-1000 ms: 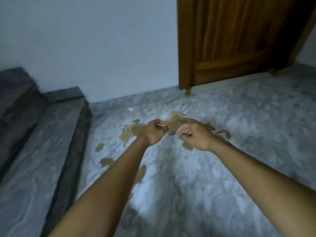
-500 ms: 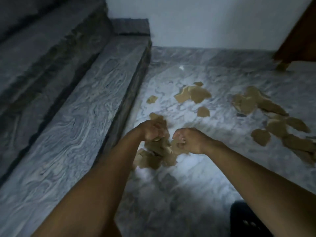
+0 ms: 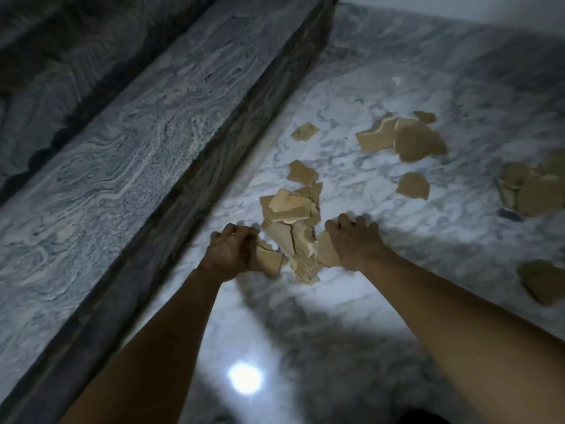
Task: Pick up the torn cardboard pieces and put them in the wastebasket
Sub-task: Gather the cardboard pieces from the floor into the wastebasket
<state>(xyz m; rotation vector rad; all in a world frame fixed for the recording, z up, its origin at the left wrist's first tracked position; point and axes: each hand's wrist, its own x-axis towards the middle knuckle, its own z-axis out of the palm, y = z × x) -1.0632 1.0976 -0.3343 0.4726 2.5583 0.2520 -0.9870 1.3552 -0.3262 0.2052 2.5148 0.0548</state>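
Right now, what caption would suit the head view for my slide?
Left hand and right hand gather a heap of torn tan cardboard pieces on the grey-veined marble floor.

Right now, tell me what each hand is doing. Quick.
Left hand: closed, gripping cardboard pieces.
Right hand: closed, fingers curled round cardboard pieces from the same heap.

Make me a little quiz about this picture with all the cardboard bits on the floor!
1. True or false: a wastebasket is in view.
2. On which side of the cardboard pile does the stone step run?
3. The left hand and right hand are: A) flat on the step B) gripping the pile from both sides C) hanging idle.
Key: 1 false; 2 left; 3 B.
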